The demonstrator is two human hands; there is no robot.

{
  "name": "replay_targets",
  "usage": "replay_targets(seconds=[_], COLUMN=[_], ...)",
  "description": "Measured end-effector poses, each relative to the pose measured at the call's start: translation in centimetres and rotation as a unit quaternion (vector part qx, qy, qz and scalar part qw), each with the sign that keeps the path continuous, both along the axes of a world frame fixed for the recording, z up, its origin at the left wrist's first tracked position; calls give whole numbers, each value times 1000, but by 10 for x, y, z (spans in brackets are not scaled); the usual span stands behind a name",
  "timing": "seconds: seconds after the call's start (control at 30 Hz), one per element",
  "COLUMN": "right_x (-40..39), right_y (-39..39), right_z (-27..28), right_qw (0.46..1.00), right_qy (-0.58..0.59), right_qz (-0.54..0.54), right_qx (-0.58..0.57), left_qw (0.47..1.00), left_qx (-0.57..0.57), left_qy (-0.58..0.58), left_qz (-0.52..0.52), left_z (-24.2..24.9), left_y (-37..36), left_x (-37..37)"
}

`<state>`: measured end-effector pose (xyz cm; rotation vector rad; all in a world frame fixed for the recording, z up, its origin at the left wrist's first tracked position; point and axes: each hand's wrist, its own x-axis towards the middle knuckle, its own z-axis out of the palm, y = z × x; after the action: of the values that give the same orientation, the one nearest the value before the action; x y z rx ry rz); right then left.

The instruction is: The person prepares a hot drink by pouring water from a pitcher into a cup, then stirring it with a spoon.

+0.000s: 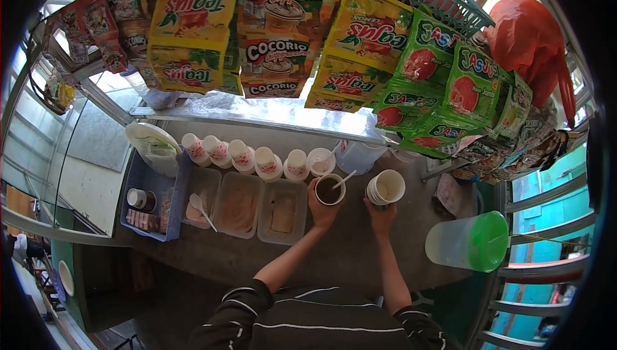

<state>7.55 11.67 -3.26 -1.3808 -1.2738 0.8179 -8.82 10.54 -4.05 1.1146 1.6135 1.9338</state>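
My left hand (320, 214) is wrapped round a cup of dark brown liquid (328, 194), with a pale spoon (345, 180) leaning out of it. In my right hand (380, 216) is a small stack of white paper cups (388, 187), tilted so that the pale inside of the top one shows. Just beyond my left hand stands a white cup with a spoon in it (319, 160). A clear tub (292, 233) with a light brown block or powder lies to the left of that hand.
Several stacks of printed paper cups (241, 155) line the back. Two more tubs of powder (236, 223), one with a white spoon (203, 212), adjoin a blue basket (168, 237). A green-lidded container (486, 241) stands right. Drink sachets (283, 48) hang overhead.
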Motion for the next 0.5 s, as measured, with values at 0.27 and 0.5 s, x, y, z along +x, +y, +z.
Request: replay_targets(seconds=[0.27,0.5], right_x=[5,-6], right_y=[-6,-2], right_z=[-6,-5], right_qw=[999,1000], right_qy=[17,11], right_qz=[7,26], right_qx=[-31,-7], left_qw=[1000,1000], left_qx=[-25,-28], left_qy=[-11,2], left_qz=[-9,-7], left_z=[-8,2], left_y=[2,0], left_x=[-3,0])
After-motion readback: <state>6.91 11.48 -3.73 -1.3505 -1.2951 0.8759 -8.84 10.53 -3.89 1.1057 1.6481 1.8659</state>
